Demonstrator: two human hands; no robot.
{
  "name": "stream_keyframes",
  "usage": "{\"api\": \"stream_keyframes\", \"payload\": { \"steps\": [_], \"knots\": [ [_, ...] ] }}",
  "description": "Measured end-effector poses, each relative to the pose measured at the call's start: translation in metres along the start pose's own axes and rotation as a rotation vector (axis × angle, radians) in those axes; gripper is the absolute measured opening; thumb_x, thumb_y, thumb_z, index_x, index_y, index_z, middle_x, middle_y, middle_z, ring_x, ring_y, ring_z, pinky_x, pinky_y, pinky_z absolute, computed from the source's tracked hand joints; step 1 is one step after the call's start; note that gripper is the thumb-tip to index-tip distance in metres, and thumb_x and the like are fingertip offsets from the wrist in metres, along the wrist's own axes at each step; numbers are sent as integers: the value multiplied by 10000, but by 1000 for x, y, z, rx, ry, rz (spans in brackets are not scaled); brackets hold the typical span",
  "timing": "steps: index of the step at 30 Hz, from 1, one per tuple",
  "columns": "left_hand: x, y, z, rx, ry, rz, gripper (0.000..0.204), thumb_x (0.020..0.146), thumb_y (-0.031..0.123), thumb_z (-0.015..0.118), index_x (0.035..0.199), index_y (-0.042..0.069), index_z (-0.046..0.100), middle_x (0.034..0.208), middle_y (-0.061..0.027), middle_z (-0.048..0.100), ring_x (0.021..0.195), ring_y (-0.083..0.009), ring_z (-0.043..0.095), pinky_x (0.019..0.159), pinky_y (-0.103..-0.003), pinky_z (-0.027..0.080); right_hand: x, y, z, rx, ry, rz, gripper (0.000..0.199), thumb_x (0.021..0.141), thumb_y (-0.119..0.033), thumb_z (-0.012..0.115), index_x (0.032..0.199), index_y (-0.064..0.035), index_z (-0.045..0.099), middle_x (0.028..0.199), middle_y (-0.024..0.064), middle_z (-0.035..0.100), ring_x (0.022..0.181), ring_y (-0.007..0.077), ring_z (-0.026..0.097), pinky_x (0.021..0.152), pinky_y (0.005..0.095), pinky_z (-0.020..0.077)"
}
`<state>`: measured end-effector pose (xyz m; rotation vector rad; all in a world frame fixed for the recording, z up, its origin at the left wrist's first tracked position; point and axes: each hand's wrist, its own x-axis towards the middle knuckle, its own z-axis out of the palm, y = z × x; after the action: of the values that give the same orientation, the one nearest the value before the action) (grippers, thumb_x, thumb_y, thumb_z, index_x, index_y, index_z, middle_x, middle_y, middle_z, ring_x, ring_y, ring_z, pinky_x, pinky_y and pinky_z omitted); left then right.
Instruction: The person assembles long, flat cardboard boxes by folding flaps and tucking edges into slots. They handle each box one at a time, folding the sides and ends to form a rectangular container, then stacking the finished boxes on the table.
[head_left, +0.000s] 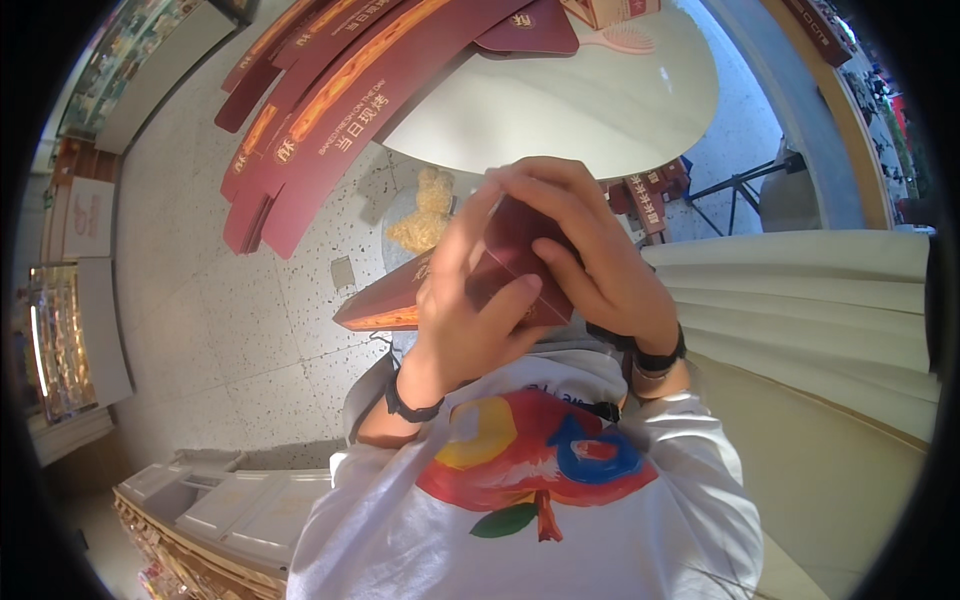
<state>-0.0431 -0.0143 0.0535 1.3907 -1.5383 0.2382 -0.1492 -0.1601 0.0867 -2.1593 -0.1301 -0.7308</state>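
Note:
Close in front of my body is a long maroon cardboard box [512,238] with a picture of baked food along its side. Its far end points out to the left, and the near end lies between my hands. My left hand [462,305] grips the left side, thumb over the box's face. On the other side, my right hand [590,245] wraps round the top and right edge with its fingers bent. The fingertips of both hands come close together at the top of the box. Part of the box is hidden behind my left hand.
Several long flat maroon cartons [345,110] overlap on the white oval table [560,110] and jut past its left edge. A pink hairbrush [622,38] lies at the far side. A fluffy yellow plush toy [425,215] is below the table. Pale curtain [790,285] hangs at right.

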Motion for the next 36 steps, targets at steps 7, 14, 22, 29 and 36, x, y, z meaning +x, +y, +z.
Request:
{"api": "stream_keyframes", "payload": {
  "steps": [7,14,22,29,36],
  "knots": [
    [-1,4,4,-8,57,3,844,597,74,923,1197,139,333,1396,-278,268,1061,-468,625,875,-452,611,-8,16,11,-71,246,-162,494,965,-404,478,1211,-1,622,1189,178,602,1073,311,600,918,423,475],
    [5,6,1,-4,-15,39,803,643,82,894,1200,157,321,1336,-270,325,1058,-478,627,859,-450,603,-20,30,16,-55,382,-331,401,957,-357,477,995,-23,696,1028,143,656,900,286,629,842,395,489],
    [1,3,9,-63,-34,31,794,654,60,875,1208,177,318,1332,-280,339,1093,-486,613,875,-473,579,-20,23,20,9,407,-248,312,933,-286,533,984,-34,711,933,108,632,827,271,595,759,379,483],
    [4,6,8,-48,-90,37,811,637,51,882,1214,184,328,1361,-280,330,1125,-493,590,894,-491,569,-23,26,7,-122,343,-305,260,900,-245,568,987,-62,731,964,93,647,824,254,610,734,355,497],
    [-1,6,28,-227,121,14,330,663,-9,782,838,66,512,1306,-275,493,1080,-437,616,859,-468,569,-31,23,4,-65,332,-255,249,889,-220,576,978,-59,744,976,93,647,855,230,620,751,351,506]
  ]
}}
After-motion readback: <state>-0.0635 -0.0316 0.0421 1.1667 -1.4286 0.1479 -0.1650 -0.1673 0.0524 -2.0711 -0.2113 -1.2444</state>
